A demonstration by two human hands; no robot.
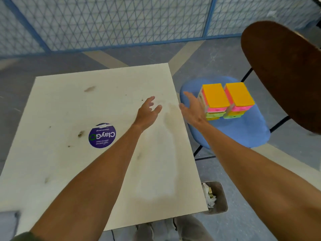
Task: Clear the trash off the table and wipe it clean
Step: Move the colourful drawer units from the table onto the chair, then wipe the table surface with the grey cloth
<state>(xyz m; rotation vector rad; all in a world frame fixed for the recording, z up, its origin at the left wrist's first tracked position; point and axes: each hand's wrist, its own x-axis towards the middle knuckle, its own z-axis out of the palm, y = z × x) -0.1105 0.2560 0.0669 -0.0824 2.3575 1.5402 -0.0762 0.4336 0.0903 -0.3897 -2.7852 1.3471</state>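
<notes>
holding nothing, 2 hands spread at the tabletop's right edge

the left hand (147, 108) hangs over the pale wooden tabletop (69, 101), near its right edge, fingers loosely apart and gripping nothing. the right hand (192, 108) is out past that edge, over the blue chair (243, 134), fingers straight and spread, palm turned toward the 2 stacks of boxes (215, 98) that sit side by side on the seat. it is just beside the nearer stack, and whether it touches cannot be told. the boxes have orange tops with pink and green layers below. on the tabletop lie a round purple sticker (102, 135) left of the left forearm, a few small dark marks, and a dull smeared patch toward the right side. the trash (210, 197), crumpled white paper, is in a small bin (221, 204) on the floor, just off the tabletop's near right corner. a dark brown round table (286, 75) fills the upper right, and a blue-framed mesh fence (121, 23) runs behind. grey shoes (189, 228) show at the bottom.
</notes>
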